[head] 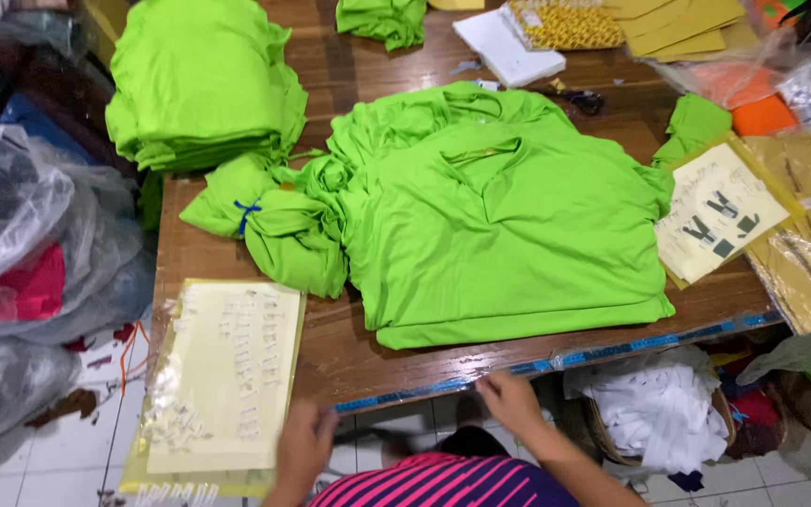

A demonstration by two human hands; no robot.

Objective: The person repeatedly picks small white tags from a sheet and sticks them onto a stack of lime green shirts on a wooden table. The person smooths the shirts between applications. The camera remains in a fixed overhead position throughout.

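**Operator:** Nearest the lens, the pink-and-navy striped knit top [443, 483] is filling the bottom edge. Above it, the right hand [511, 402] is resting at the near edge of the brown wooden table [330, 352], fingers loosely spread on the blue measuring tape strip [556, 360] and grasping nothing. The left hand [304, 441] is hanging just beside the pale yellow sheet carrying small white labels [222, 376]; whether it is pinching a label cannot be told.

**Inspector:** Which step is being carried out?

**Operator:** Judging from the layout, the stack of flat lime-green polo shirts [509, 235] is lying mid-table, apart from both hands, so the work appears to be sitting between shirts. The next move would call for taking one label cleanly, then reaching across to the top shirt.

**Inspector:** What is proving hard to read?

**Operator:** Left-hand fingertips are blurring. The label sheet is overhanging the table edge and is being cut off at the bottom. The folded lime-green shirt pile [201, 84] at far left is being cropped at the top. The markings on the second pale yellow card [720, 211] at right are too small to make out. The contents of the clear plastic bags [21, 225] are showing only partly.
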